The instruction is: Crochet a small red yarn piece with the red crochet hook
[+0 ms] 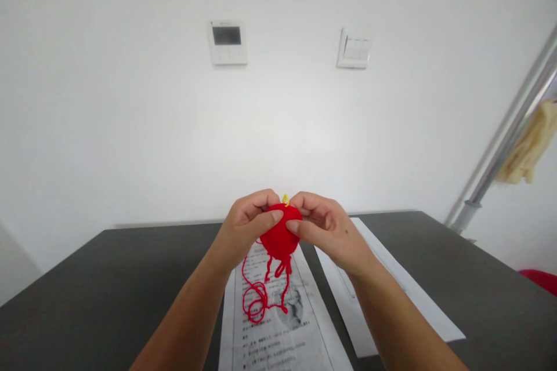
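Observation:
Between my two hands is a round red knitted or crocheted piece [279,237], held up above the table. My left hand [250,223] pinches its upper left side, thumb on the near face and fingers behind. On the upper right side my right hand [321,225] grips it the same way. A small yellow loop [285,200] sticks up from its top edge. Red yarn [256,301] hangs from the bottom and lies in loose coils on a printed sheet [278,353]. The fingertips behind the piece are hidden.
A second white sheet [365,342] lies to the right on the dark table [130,278]. Behind stands a white wall with a thermostat panel [228,42] and a light switch [354,48]. A metal pole [513,133] with cream cloth [528,145] slants at the right.

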Tool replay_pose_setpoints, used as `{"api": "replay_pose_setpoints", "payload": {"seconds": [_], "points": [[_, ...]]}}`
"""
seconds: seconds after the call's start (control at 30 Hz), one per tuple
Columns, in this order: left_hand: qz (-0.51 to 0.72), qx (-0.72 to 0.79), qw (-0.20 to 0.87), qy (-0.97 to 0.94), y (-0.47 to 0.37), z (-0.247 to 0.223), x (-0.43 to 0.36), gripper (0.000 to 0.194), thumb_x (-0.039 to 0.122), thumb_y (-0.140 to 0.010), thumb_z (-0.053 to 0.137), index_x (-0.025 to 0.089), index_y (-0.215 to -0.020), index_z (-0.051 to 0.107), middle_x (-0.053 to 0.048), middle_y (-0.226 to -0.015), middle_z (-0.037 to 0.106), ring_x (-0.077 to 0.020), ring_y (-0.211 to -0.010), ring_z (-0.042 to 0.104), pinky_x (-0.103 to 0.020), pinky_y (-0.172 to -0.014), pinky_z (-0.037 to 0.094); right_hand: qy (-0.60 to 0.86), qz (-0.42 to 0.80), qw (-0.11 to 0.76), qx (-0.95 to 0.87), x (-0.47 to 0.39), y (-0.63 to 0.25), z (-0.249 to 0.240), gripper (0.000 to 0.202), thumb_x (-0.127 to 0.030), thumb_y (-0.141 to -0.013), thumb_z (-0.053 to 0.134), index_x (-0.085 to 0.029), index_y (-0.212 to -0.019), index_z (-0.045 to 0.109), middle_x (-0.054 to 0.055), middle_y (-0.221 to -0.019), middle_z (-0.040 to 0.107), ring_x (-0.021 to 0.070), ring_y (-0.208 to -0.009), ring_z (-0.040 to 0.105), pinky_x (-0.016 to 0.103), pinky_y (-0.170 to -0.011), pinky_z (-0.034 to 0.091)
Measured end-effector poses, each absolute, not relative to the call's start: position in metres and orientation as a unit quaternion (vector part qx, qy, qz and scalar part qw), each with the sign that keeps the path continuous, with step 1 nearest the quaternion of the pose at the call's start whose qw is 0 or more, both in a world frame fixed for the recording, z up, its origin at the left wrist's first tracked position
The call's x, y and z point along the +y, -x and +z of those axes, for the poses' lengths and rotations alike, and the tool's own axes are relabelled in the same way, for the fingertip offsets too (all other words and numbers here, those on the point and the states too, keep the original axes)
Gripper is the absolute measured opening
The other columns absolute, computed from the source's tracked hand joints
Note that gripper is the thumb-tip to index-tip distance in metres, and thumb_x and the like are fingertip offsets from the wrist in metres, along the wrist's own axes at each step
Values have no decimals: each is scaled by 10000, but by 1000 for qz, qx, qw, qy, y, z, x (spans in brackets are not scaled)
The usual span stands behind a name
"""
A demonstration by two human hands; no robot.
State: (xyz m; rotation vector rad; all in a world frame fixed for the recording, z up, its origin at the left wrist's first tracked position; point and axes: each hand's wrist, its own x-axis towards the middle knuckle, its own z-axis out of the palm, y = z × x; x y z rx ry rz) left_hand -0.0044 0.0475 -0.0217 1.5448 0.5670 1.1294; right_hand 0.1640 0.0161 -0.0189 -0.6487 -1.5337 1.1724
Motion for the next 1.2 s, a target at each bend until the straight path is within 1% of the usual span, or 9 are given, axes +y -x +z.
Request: {"api": "replay_pose_setpoints", "payload": {"seconds": [0.23,0.4,0.77,1.0,1.2], "points": [[482,248,535,-648,5,-21,48,247,388,-758,699,188,-676,578,45,-582,507,-95,-507,388,-231,-499,293,278,488,519,-645,16,-165,-19,106,-271,-793,696,-195,-778,624,-36,-667,621,105,-595,529,259,-590,397],[479,236,540,-650,5,-22,48,256,379,-767,709,188,-668,570,53,-568,498,-88,-496,374,-228,-505,298,281,488,522,-641,16,-164,-19,112,-288,-803,681,-191,-782,628,-34,-667,621,102,-593,524,260,-594,393],[478,206,545,-657,6,-26,51,232,341,-808,711,181,-692,591,51,-580,532,-84,-504,406,-215,-510,317,315,462,533,-635,17,-162,-18,157,-339,-774,654,-192,-725,632,-44,-602,552,100,-548,453,250,-551,363],[459,170,579,-651,9,-24,51,234,325,-756,781,173,-715,608,32,-614,612,-89,-504,491,-203,-507,350,316,461,534,-635,16,-162,-18,161,-346,-768,651,-192,-728,628,-48,-598,543,97,-536,445,248,-550,351],[455,185,578,-652,8,-22,51,260,334,-730,791,174,-693,590,36,-598,590,-87,-498,476,-208,-506,347,318,458,532,-637,16,-162,-18,166,-348,-779,647,-190,-734,630,-47,-602,546,96,-538,451,249,-555,352]]}}
